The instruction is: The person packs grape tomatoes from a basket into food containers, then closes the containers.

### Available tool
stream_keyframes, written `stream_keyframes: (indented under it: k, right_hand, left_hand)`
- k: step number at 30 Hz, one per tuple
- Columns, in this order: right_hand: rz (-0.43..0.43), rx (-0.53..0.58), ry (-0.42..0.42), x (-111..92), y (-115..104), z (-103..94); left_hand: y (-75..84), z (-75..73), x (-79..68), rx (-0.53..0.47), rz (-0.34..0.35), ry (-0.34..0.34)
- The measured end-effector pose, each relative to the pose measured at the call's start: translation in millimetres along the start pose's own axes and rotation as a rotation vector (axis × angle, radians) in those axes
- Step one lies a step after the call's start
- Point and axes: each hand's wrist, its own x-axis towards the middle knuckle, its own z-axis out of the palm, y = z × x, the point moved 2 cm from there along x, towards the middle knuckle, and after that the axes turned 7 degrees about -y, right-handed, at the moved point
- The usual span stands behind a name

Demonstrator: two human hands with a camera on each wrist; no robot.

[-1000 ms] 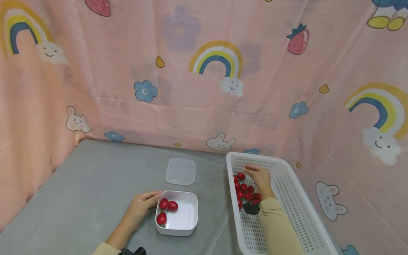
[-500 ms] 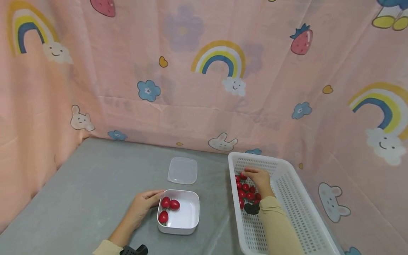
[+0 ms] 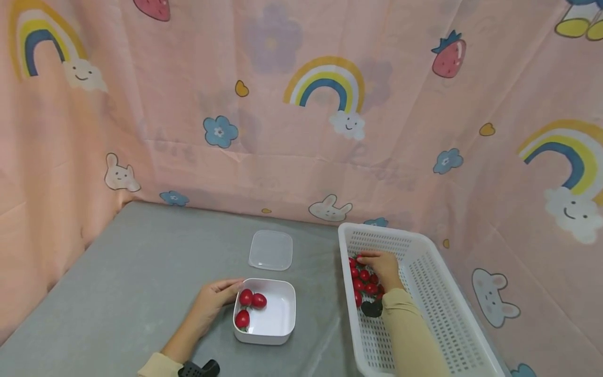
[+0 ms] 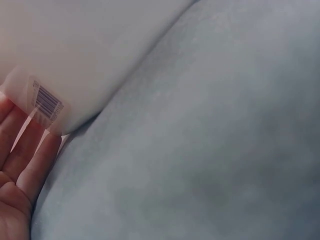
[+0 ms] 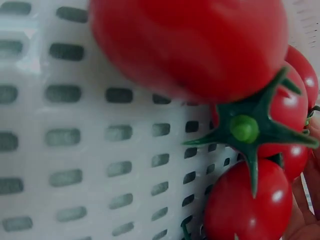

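"What's around you out there?"

"From my end, a pink curtain printed with rainbows and rabbits stands behind a grey bench, with both hands working over it."

"Left side first?"

"The left hand has its fingers extended, the tips touching the far corner of a white box, on the side nearest that hand. I read it as steadying, not gripping. My left wrist view shows a barcode label just past the fingertips."

"And the right?"

"The right hand is down inside a white slotted basket, fingertips at a tomato. I can't tell whether it's pinched or only touched; in the right wrist view other fruit covers most of the fingers."

"So how far along are we?"

"Early, I'd judge. Three tomatoes sit in the box, on the side by the left hand, and the rest of its floor is bare. The larger cluster lies in the basket, beneath and just left of the right hand; I can't count them all."

"Lid?"

"Off. The translucent lid lies flat beyond the left hand, just behind the box. If closing is wanted, that's left too."
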Motion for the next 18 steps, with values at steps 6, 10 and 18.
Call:
stream_keyframes:
  k: [6, 10, 18]
  right_hand:
    - [0.017, 0.020, 0.007, -0.9, -0.6, 0.9]
    - [0.017, 0.000, 0.016, -2.7, -4.1, -2.2]
    - [0.010, 0.038, 0.084, -9.2, -30.6, -17.0]
  left_hand:
    - [-0.9, -0.1, 0.9, 0.008, -0.006, 0.005]
    - [-1.9, -0.8, 0.2, 0.021, -0.001, -0.005]
    - [-0.8, 0.6, -0.5, 0.017, 0.008, -0.005]
